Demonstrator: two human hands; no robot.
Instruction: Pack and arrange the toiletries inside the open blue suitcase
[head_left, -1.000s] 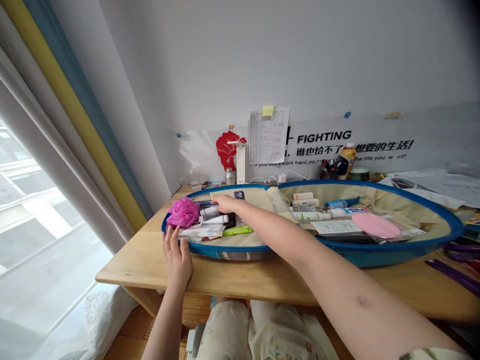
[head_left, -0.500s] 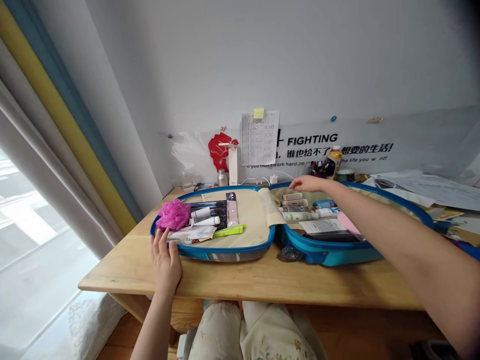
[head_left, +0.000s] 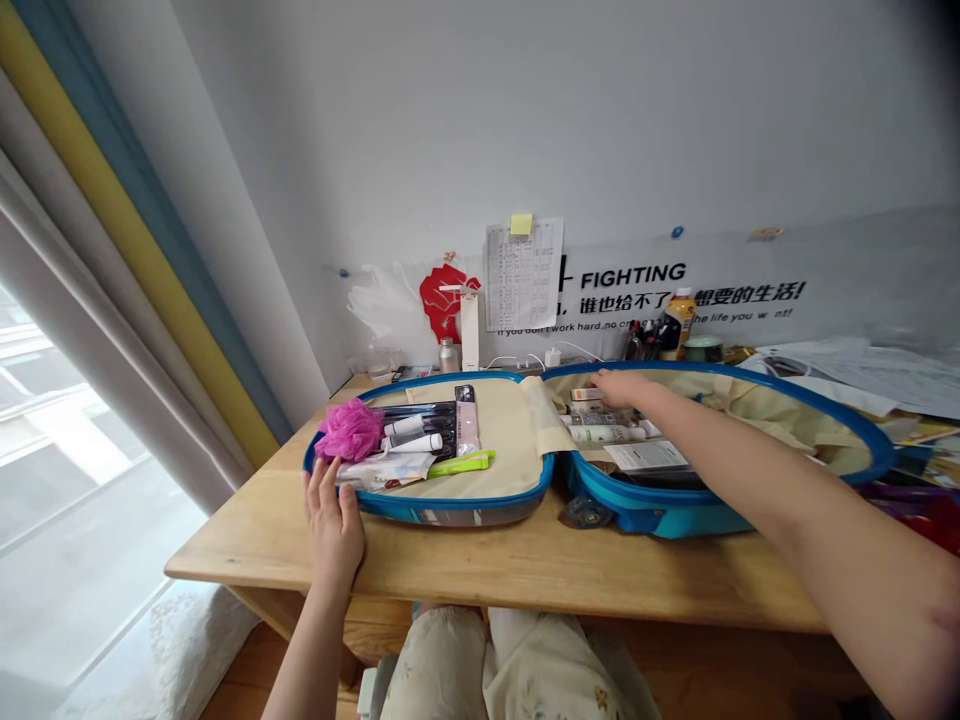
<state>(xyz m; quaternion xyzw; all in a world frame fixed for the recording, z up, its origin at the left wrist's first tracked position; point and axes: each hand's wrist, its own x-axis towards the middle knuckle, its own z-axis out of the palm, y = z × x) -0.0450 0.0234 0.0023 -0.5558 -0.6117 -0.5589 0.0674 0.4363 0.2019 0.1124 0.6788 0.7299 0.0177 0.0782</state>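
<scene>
An open blue suitcase [head_left: 480, 508] lies flat with its two halves side by side. My left hand [head_left: 334, 525] rests open against the near left rim of the left half, fingers spread. Close to it are a pink bath puff [head_left: 349, 430], white tubes [head_left: 415, 443], a white packet [head_left: 386, 468] and a bright green strip-like item [head_left: 461, 463]. My right hand [head_left: 619, 387] reaches into the right half, its fingertips bent down at a small white box [head_left: 586, 394]. Whether they grip it is unclear. Below lie a white-green bottle [head_left: 600, 433] and a flat white-labelled pack [head_left: 646, 457].
The suitcase sits on a wooden table [head_left: 465, 570]. Behind it stand a silver bottle [head_left: 448, 356], a white lamp [head_left: 470, 335] and a yellow-labelled bottle [head_left: 677, 325]. Papers [head_left: 832, 370] are spread at the right. A curtain [head_left: 142, 220] hangs at the left.
My right hand has lowered from above the suitcase's right half to the small white box. My left hand stays on the rim. The view has shifted slightly.
</scene>
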